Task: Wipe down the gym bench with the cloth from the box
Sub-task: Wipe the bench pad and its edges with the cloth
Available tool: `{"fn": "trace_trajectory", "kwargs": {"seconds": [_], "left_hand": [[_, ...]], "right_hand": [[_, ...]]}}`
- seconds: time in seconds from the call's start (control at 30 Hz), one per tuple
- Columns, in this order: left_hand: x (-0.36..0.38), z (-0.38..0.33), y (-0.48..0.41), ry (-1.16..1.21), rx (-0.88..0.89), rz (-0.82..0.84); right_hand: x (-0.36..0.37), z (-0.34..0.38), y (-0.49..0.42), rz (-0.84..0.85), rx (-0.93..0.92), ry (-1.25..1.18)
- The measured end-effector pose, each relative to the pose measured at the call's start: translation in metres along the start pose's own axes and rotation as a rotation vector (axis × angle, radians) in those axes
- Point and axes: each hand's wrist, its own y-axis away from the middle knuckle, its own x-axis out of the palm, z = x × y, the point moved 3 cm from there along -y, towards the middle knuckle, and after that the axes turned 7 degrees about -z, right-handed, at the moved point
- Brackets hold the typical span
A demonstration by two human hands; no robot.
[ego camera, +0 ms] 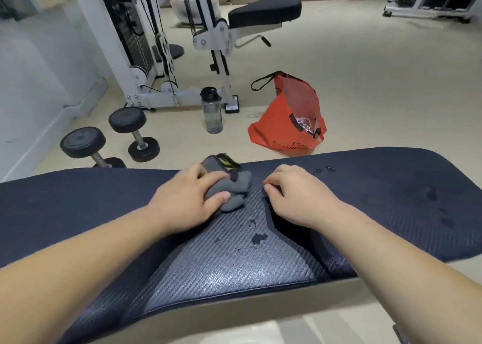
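1. Across the middle of the view lies the dark padded gym bench (391, 200), its tabletop running left to right; a woven-textured panel occupies the centre, flanked by smoother dark padding.
2. Left hand (187, 200): palm down, fingers curled over a bunched grey cloth (232, 187) and pressing it against the tabletop near the far edge. The thumb lies along the near side of the cloth, and the fingers cover its left part. A patch of green and black shows at the far end of the cloth.
3. Right hand (294, 195): loosely curled, holding nothing, fingertips resting on the tabletop just beside the cloth and apart from it.
4. Water droplets (258, 238) sit on the textured panel between the two forearms; smaller wet marks show on the padding to the right.
5. On the floor beyond the bench: an orange bag (284, 119) with its mouth open, a clear water bottle (212, 111) with a black cap standing upright to its left, and two black dumbbells (130, 132) lying further left.
6. Background: a white cable machine (146, 57) and a second black seat pad (263, 10) on a white frame.
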Motion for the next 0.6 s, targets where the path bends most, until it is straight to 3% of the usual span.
{"fn": "trace_trajectory", "kwargs": {"seconds": [0.1, 0.17, 0.23, 0.33, 0.4, 0.53, 0.6], "left_hand": [[0.001, 0.020, -0.030, -0.007, -0.304, -0.073], [0.006, 0.003, -0.026, 0.001, -0.361, -0.129], [0.011, -0.023, 0.002, -0.031, -0.245, -0.154], [0.009, -0.040, 0.047, -0.005, 0.092, -0.087], [0.005, -0.024, 0.037, 0.020, 0.137, 0.001], [0.004, -0.008, -0.002, 0.031, -0.251, -0.098], [0.011, -0.034, 0.005, 0.012, -0.290, -0.142]], "right_hand": [[0.006, 0.001, -0.001, 0.069, -0.013, 0.042], [0.007, 0.000, -0.003, 0.080, -0.008, 0.038], [0.007, -0.001, -0.004, 0.070, -0.003, 0.020], [0.003, -0.004, -0.006, -0.003, 0.016, -0.060], [-0.001, -0.005, -0.005, -0.051, 0.042, -0.116], [-0.014, -0.009, 0.001, -0.118, 0.084, -0.219], [-0.023, -0.017, 0.005, -0.147, 0.129, -0.275]]}}
